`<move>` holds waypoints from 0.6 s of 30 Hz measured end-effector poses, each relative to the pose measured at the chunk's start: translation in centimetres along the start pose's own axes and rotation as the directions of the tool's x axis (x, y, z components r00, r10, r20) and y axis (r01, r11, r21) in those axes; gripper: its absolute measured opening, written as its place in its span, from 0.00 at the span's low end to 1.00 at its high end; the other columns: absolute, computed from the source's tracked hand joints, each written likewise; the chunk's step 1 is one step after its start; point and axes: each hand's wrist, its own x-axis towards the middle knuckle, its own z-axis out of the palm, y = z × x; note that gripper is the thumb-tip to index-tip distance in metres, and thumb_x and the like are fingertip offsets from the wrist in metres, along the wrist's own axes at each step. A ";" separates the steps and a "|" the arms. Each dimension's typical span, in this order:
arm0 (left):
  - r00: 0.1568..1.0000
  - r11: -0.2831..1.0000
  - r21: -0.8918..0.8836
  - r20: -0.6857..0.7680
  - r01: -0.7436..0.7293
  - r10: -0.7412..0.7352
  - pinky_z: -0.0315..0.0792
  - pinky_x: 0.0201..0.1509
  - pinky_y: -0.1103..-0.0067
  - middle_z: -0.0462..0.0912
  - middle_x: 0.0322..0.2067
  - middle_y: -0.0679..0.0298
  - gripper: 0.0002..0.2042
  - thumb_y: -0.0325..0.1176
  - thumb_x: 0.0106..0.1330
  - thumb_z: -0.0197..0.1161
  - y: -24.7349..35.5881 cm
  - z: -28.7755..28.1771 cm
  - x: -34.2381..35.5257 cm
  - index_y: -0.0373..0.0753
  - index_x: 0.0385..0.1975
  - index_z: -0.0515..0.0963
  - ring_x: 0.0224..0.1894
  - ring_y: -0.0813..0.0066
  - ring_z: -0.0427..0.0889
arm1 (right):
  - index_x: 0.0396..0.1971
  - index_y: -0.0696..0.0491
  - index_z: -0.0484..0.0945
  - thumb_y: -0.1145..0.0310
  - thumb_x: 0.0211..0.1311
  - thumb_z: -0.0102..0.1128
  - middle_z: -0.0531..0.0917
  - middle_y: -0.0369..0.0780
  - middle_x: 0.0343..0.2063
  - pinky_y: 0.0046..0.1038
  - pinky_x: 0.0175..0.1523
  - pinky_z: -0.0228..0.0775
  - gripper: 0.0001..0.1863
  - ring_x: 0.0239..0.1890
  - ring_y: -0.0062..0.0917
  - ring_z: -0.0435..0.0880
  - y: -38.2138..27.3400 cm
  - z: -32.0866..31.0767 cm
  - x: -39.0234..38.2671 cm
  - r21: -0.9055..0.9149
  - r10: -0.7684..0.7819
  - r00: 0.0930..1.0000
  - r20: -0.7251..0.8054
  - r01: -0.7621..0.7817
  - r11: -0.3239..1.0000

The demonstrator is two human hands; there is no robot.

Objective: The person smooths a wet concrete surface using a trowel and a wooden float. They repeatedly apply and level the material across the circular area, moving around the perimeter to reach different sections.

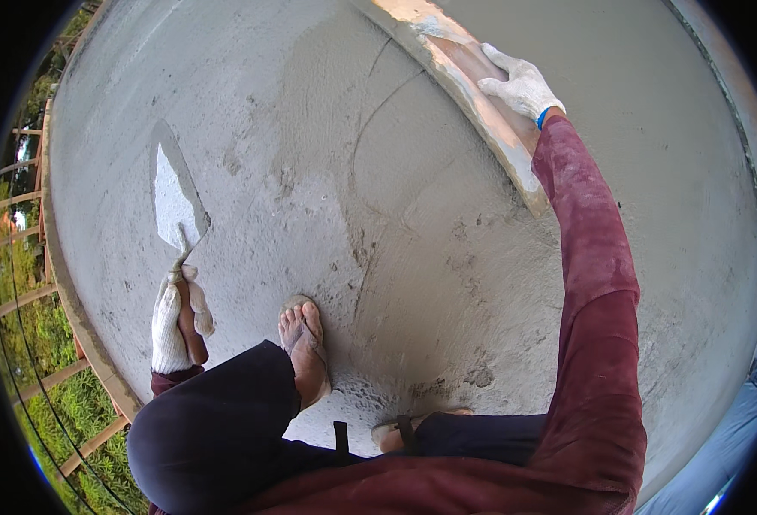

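Note:
My left hand [177,318], in a white knit glove, is closed around the wooden handle of a pointed metal trowel [171,193] with cement-coated blade, at the left over the grey cement surface [310,172]. My right hand [515,86], also gloved, reaches to the upper right and grips a long, cement-streaked wooden board [524,184]. The board lies diagonally on the wet cement, its top end running out of view. My left sandalled foot [301,339] stands on the cement below the board, and the other foot [391,433] is partly hidden by my dark trousers.
The slab's left edge [78,300] curves along a wooden framework [31,296] with cables, greenery [78,412] beyond it. A raised strip [743,129] borders the cement at the upper right. Blue sheeting [730,438] shows at the lower right.

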 end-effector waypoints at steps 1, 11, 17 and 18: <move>1.000 1.000 0.022 -0.001 0.001 -0.001 0.65 0.21 0.85 0.74 0.28 0.71 0.23 0.52 0.77 0.56 0.0 -0.1 -0.2 0.39 0.58 0.69 0.18 0.83 0.70 | 0.74 0.44 0.68 0.54 0.57 0.68 0.76 0.45 0.68 0.35 0.77 0.60 0.42 0.70 0.40 0.73 -0.8 0.3 -0.2 0.025 -0.043 0.998 0.037 0.042 0.999; 0.997 0.997 0.024 -0.026 0.073 -0.072 0.67 0.24 0.84 0.77 0.32 0.70 0.22 0.49 0.80 0.53 0.6 0.1 0.4 0.38 0.60 0.72 0.21 0.83 0.72 | 0.71 0.37 0.73 0.63 0.58 0.68 0.80 0.44 0.63 0.37 0.72 0.70 0.36 0.63 0.41 0.79 -6.6 -1.6 -11.1 0.015 -0.154 0.841 0.519 0.171 0.985; 0.996 0.999 -0.038 0.090 0.033 -0.030 0.70 0.28 0.81 0.79 0.34 0.65 0.22 0.46 0.80 0.54 1.1 1.4 1.3 0.33 0.61 0.73 0.27 0.79 0.76 | 0.70 0.33 0.74 0.60 0.63 0.68 0.81 0.44 0.61 0.38 0.70 0.71 0.33 0.63 0.40 0.79 -5.6 -4.8 -21.6 0.021 -0.183 0.806 0.564 0.207 0.978; 0.998 0.999 -0.036 0.064 0.024 -0.022 0.70 0.28 0.81 0.79 0.34 0.64 0.23 0.46 0.80 0.54 1.0 1.6 1.3 0.33 0.61 0.73 0.27 0.78 0.76 | 0.68 0.39 0.76 0.69 0.56 0.69 0.83 0.44 0.43 0.40 0.54 0.76 0.36 0.46 0.41 0.83 -5.5 -5.4 -24.0 -0.003 -0.266 0.824 0.501 0.309 0.951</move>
